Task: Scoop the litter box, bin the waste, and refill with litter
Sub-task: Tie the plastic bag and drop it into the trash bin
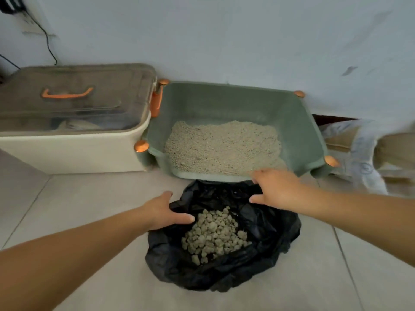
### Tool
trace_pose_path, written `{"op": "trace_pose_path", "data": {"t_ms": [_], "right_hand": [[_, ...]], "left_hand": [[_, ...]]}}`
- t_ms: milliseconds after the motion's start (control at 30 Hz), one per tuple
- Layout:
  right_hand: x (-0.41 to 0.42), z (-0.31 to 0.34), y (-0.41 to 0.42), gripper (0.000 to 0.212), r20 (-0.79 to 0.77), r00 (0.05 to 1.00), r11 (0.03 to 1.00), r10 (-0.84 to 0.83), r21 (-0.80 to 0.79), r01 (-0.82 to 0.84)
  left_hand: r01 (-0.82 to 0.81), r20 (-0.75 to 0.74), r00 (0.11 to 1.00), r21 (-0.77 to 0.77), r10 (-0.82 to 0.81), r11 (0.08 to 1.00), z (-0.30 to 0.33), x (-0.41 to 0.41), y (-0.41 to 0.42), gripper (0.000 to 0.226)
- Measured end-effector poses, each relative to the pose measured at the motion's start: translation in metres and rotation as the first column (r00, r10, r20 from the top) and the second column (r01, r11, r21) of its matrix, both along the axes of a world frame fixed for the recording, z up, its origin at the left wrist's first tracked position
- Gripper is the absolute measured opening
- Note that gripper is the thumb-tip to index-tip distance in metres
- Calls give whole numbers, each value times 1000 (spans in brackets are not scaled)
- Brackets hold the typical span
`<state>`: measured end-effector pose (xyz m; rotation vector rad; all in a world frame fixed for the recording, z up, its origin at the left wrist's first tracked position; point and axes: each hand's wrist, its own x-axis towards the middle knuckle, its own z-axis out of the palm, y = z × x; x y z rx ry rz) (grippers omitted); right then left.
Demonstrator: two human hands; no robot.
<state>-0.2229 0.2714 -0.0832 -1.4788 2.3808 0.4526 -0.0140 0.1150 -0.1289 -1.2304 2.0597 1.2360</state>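
Black bin bag (pixel 265 250) on floor before green litter box (pixel 298 131), holding grey clumps (pixel 213 234). Left hand (pixel 165 211) and right hand (pixel 277 189) each grip its rim, fingers curled.

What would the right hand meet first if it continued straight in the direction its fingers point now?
Probably the low front rim of the green litter box: the right hand points up-left across the black bag. Depth is unclear.
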Motion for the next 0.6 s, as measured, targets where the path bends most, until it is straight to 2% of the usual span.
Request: {"op": "trace_pose_path", "data": {"t_ms": [67, 133, 200, 233, 267, 300, 367, 433, 500, 600], "right_hand": [[-3, -8, 11, 55, -57, 997, 992, -60, 104, 65], [-8, -15, 17, 51, -35, 985, 963, -171, 205, 175], [-13, -18, 20, 25, 16, 981, 939, -192, 293, 179], [-16, -18, 18, 19, 46, 983, 940, -180, 303, 158], [-19, -15, 16, 26, 80, 980, 944, -180, 296, 149], [-22, -11, 13, 30, 121, 975, 950, -189, 274, 150], [-27, 1, 7, 30, 241, 940, 965, -243, 157, 209], [-28, 16, 1, 20, 442, 846, 942, -296, -10, 335], [-24, 30, -3, 12, 672, 683, 852, -286, -148, 503], [-25, 41, -13, 8, 810, 555, 725, -190, -265, 635]], "left_hand": [[118, 100, 988, 27, -120, 993, -2, -4, 1, 107], [234, 209, 948, 45, -239, 971, -3, -6, 1, 100], [263, 268, 918, 138, -292, 955, -1, -9, -1, 79], [256, 276, 913, 188, -301, 948, 2, -12, -1, 64], [253, 274, 910, 227, -310, 941, 7, -15, -1, 51], [250, 258, 913, 258, -316, 933, 13, -19, 0, 42], [220, 154, 947, 328, -282, 919, 28, -28, -2, 44], [149, 4, 986, 420, -166, 895, 47, -38, -5, 47], [111, -113, 991, 472, -65, 875, 64, -49, -9, 35], [77, -267, 962, 466, 57, 881, 84, -65, -16, 18]]}}
